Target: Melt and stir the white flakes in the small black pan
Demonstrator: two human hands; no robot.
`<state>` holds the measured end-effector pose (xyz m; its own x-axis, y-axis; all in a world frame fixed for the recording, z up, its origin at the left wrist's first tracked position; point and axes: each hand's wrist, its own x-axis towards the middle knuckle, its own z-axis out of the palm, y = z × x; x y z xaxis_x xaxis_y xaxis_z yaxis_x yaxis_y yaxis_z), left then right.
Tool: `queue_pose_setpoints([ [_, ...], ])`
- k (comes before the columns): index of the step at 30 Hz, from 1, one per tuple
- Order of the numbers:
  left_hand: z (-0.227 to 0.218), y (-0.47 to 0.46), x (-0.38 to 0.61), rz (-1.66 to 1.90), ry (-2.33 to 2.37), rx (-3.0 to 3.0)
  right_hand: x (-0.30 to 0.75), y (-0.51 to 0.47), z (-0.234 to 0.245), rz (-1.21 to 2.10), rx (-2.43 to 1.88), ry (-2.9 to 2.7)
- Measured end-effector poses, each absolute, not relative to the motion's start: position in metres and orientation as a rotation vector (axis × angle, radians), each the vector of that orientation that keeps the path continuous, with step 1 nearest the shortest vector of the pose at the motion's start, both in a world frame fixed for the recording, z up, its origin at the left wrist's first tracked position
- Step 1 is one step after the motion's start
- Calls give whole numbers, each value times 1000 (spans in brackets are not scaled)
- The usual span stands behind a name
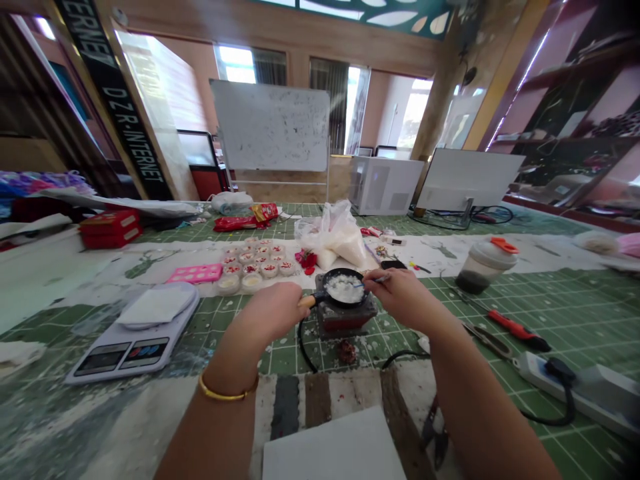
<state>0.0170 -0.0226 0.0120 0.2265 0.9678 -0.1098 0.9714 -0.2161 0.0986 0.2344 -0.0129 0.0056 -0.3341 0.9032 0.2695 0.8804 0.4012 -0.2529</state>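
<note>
Black pan (pixel 345 305) sits on a hotplate (pixel 345 324); left hand (pixel 280 308) grips its handle (pixel 307 302), right hand (pixel 395 292) pinches a stirrer (pixel 359 285) within. Uneven handle pressure could tip it, spilling white flakes (pixel 343 289).

Sm. round blk pan (pixel 345 305) sits approx. level on burner (pixel 345 323), tan hndl out to L. White lumpy stuff (pixel 343 289) covers most of pan's btm. Thin stirrer (pixel 359 285) leans in over R rim, tip in white stuff.
</note>
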Motion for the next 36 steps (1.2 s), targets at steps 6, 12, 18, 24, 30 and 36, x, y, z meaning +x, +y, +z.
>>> queue_pose_setpoints([
  [6,12,-23,17,-24,1875,2336,233,-16,8,158,-1459,-2315],
  [12,11,-24,16,-4,1867,2340,242,-14,10,260,-1457,-2311],
  [18,12,-24,17,-20,1870,2323,242,-8,7,161,-1621,-2189],
  [24,12,-24,18,-30,1890,2306,246,-6,3,430,-1385,-2262],
  [30,12,-25,17,-35,1881,2333,258,3,2,339,-1546,-2134],
  [36,11,-25,17,-8,1881,2350,247,1,-2,638,-1342,-2137],
])
